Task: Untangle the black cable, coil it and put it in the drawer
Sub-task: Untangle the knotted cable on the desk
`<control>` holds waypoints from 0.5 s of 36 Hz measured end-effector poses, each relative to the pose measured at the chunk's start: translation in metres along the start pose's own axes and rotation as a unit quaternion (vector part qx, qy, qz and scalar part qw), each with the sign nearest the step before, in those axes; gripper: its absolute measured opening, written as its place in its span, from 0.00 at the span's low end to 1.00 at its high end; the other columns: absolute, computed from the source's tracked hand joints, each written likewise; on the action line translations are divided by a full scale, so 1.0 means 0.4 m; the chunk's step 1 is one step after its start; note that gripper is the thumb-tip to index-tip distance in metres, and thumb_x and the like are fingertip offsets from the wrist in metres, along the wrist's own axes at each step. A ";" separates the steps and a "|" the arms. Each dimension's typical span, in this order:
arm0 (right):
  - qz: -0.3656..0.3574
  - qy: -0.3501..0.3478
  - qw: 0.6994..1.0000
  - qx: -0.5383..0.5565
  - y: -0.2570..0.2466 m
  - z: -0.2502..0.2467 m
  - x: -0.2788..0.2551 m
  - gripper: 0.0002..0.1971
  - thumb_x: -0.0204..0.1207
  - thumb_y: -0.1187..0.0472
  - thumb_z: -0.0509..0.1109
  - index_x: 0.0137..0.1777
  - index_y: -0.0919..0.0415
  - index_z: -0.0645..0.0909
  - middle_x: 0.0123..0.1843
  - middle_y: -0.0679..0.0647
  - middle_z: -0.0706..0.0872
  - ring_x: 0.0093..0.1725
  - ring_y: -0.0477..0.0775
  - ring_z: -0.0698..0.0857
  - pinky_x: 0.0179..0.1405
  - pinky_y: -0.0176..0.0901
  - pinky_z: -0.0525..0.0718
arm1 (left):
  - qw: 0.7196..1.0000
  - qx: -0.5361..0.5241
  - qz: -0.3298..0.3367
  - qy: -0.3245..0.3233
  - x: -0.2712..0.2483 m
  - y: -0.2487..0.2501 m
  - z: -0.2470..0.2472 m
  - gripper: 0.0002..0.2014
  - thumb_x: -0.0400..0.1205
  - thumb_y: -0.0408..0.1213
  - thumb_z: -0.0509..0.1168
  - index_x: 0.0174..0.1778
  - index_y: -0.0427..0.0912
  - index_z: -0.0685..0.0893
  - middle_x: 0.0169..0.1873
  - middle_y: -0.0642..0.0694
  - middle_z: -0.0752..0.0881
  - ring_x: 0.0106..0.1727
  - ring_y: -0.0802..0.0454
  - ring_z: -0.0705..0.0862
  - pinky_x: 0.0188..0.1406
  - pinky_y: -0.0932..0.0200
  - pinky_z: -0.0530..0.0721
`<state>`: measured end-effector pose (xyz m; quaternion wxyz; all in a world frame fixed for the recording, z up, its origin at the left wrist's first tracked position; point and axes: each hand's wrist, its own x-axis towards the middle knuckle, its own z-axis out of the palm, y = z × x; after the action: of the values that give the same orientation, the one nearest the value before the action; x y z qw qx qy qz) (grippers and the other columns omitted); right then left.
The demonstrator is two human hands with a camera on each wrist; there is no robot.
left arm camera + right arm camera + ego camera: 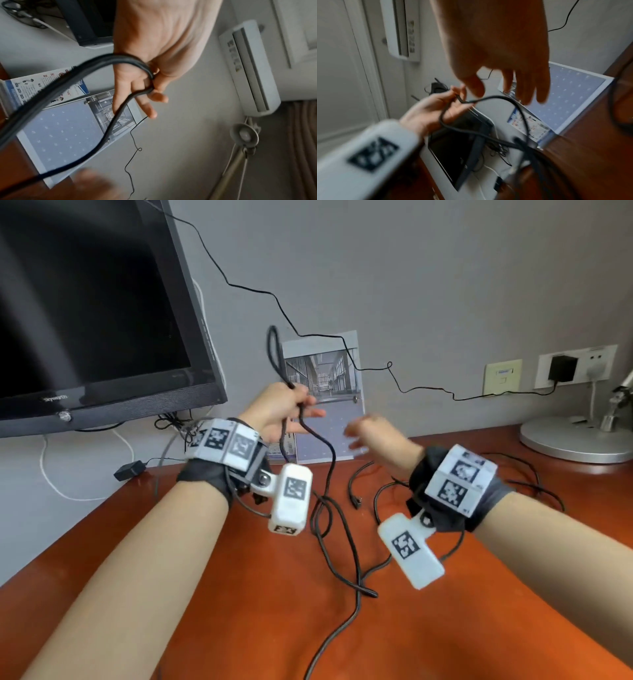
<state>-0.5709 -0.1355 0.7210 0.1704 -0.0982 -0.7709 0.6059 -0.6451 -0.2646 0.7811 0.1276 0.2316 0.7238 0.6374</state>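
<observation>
My left hand (291, 409) is raised above the desk and pinches the black cable (329, 474) between thumb and fingers. A short doubled loop of the cable stands up above that fist. From the hand the cable hangs down to a loose tangle on the orange-brown desk (239, 594), with one plug end (358, 503) lying free. In the left wrist view the left hand (147, 86) grips the cable (109, 128) at the thumb. My right hand (363, 433) hovers blurred to the right of it, fingers loose, holding nothing. The right wrist view shows the right hand (505, 81) spread just above the cable (505, 99). No drawer is in view.
A dark monitor (85, 320) stands at the left. A calendar (325, 392) leans on the wall behind my hands. A thin black wire (428, 388) runs along the wall to a socket with a charger (561, 368). A lamp base (575, 436) sits at the right.
</observation>
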 end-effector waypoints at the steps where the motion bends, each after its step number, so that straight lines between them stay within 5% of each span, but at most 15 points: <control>1: 0.025 -0.061 0.996 -0.067 0.025 0.015 -0.008 0.17 0.81 0.58 0.63 0.64 0.69 0.74 0.59 0.63 0.81 0.52 0.57 0.81 0.48 0.46 0.78 | 0.999 -0.035 -0.003 0.013 0.001 0.007 -0.013 0.09 0.89 0.32 0.52 0.42 0.43 0.71 0.33 0.50 0.78 0.29 0.57 0.87 0.38 0.46 0.85; 3: 0.049 -0.177 0.967 -0.176 0.056 0.046 -0.033 0.21 0.81 0.50 0.64 0.67 0.64 0.75 0.59 0.58 0.83 0.54 0.55 0.83 0.47 0.43 0.82 | 0.996 -0.082 -0.002 0.044 0.003 0.018 -0.036 0.10 0.89 0.32 0.51 0.42 0.44 0.70 0.33 0.51 0.77 0.26 0.58 0.87 0.32 0.46 0.85; 4: 0.043 -0.212 0.952 -0.215 0.066 0.059 -0.044 0.21 0.82 0.49 0.64 0.66 0.64 0.75 0.55 0.57 0.84 0.47 0.52 0.85 0.41 0.40 0.84 | 0.994 -0.095 0.000 0.060 0.005 0.020 -0.047 0.10 0.89 0.32 0.50 0.42 0.44 0.70 0.33 0.52 0.77 0.26 0.58 0.87 0.31 0.46 0.84; 7: 0.021 -0.242 0.938 -0.246 0.077 0.074 -0.062 0.11 0.86 0.58 0.59 0.52 0.67 0.75 0.42 0.59 0.88 0.23 0.44 0.82 0.25 0.34 0.84 | 0.984 -0.144 0.005 0.108 0.015 0.016 -0.088 0.10 0.89 0.31 0.50 0.42 0.44 0.69 0.32 0.51 0.77 0.30 0.56 0.86 0.41 0.36 0.82; 10: -0.017 -0.240 0.936 -0.256 0.068 0.062 -0.067 0.09 0.86 0.61 0.55 0.49 0.62 0.75 0.29 0.51 0.82 0.15 0.43 0.77 0.19 0.32 0.78 | 0.971 -0.186 -0.019 0.152 0.024 0.006 -0.141 0.11 0.89 0.29 0.48 0.41 0.43 0.69 0.29 0.51 0.79 0.25 0.57 0.86 0.43 0.30 0.79; 13: -0.073 -0.126 0.958 -0.246 0.064 0.050 -0.040 0.13 0.86 0.62 0.55 0.40 0.56 0.77 0.25 0.50 0.74 0.15 0.44 0.73 0.16 0.30 0.70 | 0.964 -0.173 -0.045 0.197 0.022 -0.011 -0.185 0.15 0.88 0.28 0.48 0.36 0.42 0.69 0.16 0.50 0.77 0.19 0.61 0.77 0.35 0.35 0.86; 15: -0.071 -0.027 0.979 -0.191 0.074 0.027 -0.005 0.15 0.86 0.64 0.55 0.36 0.56 0.74 0.25 0.49 0.75 0.17 0.42 0.72 0.14 0.27 0.66 | 0.960 -0.158 -0.042 0.228 0.017 -0.031 -0.221 0.16 0.87 0.26 0.47 0.34 0.43 0.68 0.19 0.51 0.72 0.14 0.63 0.67 0.21 0.50 0.86; 18: -0.052 0.058 0.995 -0.067 0.094 -0.024 0.038 0.19 0.85 0.68 0.55 0.31 0.57 0.72 0.17 0.46 0.80 0.14 0.37 0.72 0.19 0.29 0.68 | 0.950 -0.133 -0.043 0.279 0.005 -0.064 -0.272 0.15 0.87 0.31 0.47 0.34 0.44 0.67 0.29 0.49 0.69 0.20 0.58 0.69 0.25 0.59 0.76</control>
<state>-0.5834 -0.1120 0.6889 0.2387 -0.1043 -0.8028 0.5363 -0.7036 -0.3597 0.7730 -0.0225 -0.0065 0.6486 0.7608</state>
